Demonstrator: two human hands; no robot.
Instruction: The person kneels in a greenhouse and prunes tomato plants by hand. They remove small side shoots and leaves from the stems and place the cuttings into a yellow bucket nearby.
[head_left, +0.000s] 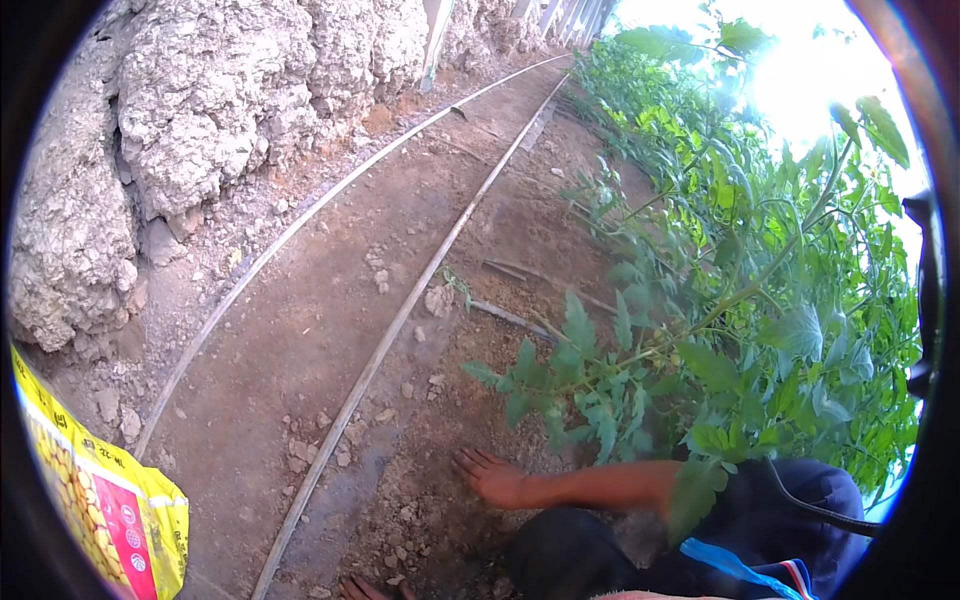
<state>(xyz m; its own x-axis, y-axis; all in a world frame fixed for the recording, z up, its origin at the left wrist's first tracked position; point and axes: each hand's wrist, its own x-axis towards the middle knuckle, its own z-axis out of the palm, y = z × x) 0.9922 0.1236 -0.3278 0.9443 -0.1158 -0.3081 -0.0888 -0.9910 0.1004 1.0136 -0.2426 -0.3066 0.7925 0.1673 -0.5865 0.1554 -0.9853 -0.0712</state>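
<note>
My right hand (491, 478) reaches in from the lower right, its fingers spread low over the loose brown soil (442, 525); nothing shows in it. At the bottom edge only the fingers of my left hand (367, 589) are visible near the soil; its palm is cut off. A dark trouser knee (570, 551) lies below my right forearm. Leafy green tomato plants (720, 367) hang above the forearm, and one leaf overlaps it. A light blue strip (724, 559) lies across my dark clothing.
Two long, thin pipes or hoses (382, 346) run along the dirt path. A rough earthen wall (210, 97) rises at left. A yellow printed bag (169, 517) stands at lower left. Short sticks or strips (514, 319) lie near the plants. Clods (439, 300) dot the ground.
</note>
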